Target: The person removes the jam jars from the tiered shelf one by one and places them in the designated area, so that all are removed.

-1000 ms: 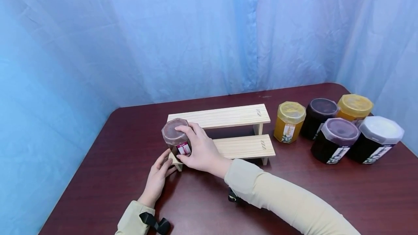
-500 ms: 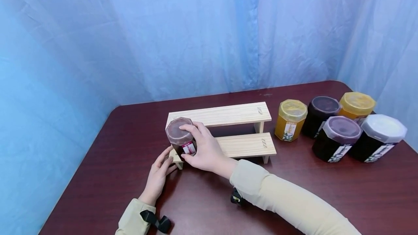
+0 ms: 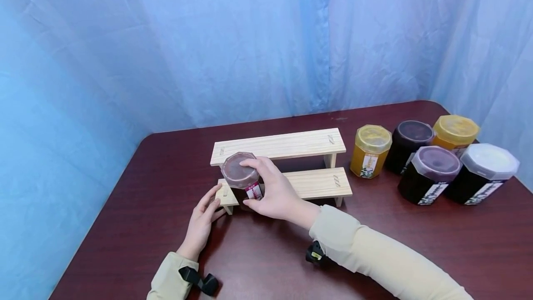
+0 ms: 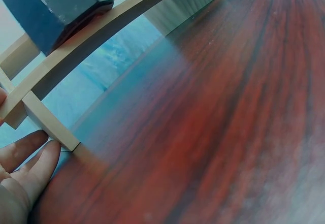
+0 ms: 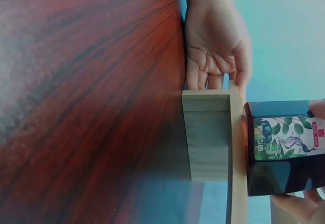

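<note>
My right hand [image 3: 278, 193] grips a dark octagonal jar [image 3: 240, 175] with a clear lid and pink-and-white label. Its fingers lie over the lid edge, with the thumb low on the side. The jar's base [image 5: 249, 153] is right at the top of the lower wooden shelf [image 3: 312, 185], near its left end. My left hand [image 3: 199, 226] rests against that end. In the left wrist view, two of its fingers [image 4: 43, 163] reach the shelf leg [image 4: 51, 122]; in the right wrist view its fingers extend fairly straight beside the leg.
Behind the lower shelf stands a longer-legged upper shelf [image 3: 279, 145]. On the table's right side are several jars: a yellow one [image 3: 370, 152] nearest the shelves, a dark one [image 3: 412, 135], another yellow [image 3: 455, 131], a purple-lidded jar [image 3: 435, 165] and a white-lidded jar [image 3: 487, 165].
My right hand has moved the jar to the right along the lower shelf, uncovering the shelf's left end. The left hand has stayed at that end.
</note>
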Tool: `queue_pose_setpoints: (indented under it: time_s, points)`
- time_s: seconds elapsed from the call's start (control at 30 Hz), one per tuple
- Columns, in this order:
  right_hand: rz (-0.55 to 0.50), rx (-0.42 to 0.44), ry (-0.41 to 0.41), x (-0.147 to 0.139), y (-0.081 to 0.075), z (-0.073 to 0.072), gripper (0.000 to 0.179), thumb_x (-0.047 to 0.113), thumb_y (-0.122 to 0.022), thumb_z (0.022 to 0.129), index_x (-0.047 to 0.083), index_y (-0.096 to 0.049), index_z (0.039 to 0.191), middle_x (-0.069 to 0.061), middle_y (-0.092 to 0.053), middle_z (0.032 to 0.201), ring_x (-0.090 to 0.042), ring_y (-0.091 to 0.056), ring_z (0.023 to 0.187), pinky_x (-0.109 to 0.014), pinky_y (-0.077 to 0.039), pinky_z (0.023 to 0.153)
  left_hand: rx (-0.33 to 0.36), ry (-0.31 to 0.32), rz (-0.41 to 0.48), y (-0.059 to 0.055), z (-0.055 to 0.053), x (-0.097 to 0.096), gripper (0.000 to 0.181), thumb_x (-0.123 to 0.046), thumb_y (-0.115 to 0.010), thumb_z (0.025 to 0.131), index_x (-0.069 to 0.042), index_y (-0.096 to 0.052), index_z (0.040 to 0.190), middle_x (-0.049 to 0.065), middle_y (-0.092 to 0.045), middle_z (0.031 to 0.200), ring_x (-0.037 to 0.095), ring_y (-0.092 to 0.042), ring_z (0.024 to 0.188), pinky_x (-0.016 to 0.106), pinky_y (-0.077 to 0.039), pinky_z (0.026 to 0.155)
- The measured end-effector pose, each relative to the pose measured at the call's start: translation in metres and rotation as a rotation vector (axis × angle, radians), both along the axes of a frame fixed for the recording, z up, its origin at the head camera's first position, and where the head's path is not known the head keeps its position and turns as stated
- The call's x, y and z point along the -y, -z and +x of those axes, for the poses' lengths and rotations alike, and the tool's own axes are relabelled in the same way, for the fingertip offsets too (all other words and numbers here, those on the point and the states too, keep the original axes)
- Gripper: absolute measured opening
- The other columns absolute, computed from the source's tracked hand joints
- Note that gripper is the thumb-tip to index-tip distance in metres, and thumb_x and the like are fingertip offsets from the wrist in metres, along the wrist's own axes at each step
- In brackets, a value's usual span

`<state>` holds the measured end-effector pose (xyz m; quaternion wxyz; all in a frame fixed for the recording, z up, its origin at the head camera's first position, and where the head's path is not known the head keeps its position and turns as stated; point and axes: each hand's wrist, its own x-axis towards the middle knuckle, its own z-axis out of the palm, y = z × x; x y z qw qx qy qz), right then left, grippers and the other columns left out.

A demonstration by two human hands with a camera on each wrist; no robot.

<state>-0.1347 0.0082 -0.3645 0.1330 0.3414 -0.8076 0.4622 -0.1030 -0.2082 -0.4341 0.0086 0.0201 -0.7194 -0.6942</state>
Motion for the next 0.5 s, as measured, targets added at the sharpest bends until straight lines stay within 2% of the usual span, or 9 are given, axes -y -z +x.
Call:
queue_pose_setpoints:
  time_s: [0.23,0.5]
  points:
    - [-0.002,0.009,-0.001,-0.006,-0.002,0.003,0.076,0.007,-0.084,0.065,0.016,-0.044,0.129,-0.012,-0.047,0.127,-0.024,-0.052,0.112,-0.039,-0.05,0.089,0.004,-0.004,0.005,0.001,-0.001,0.0,0.045,-0.012,-0.046,0.099,-0.001,-0.039,0.142,0.017,-0.053,0.123,0.003,-0.062,0.095,0.022,-0.052,0.084]
    - [-0.004,0.02,0.01,-0.015,-0.003,0.007,0.076,0.005,-0.084,0.063,0.017,-0.045,0.127,-0.01,-0.047,0.125,-0.022,-0.054,0.109,-0.037,-0.051,0.088,0.012,-0.015,0.001,0.001,-0.001,0.0,0.044,-0.011,-0.045,0.099,-0.002,-0.04,0.142,0.02,-0.052,0.126,0.003,-0.062,0.094,0.022,-0.052,0.084]
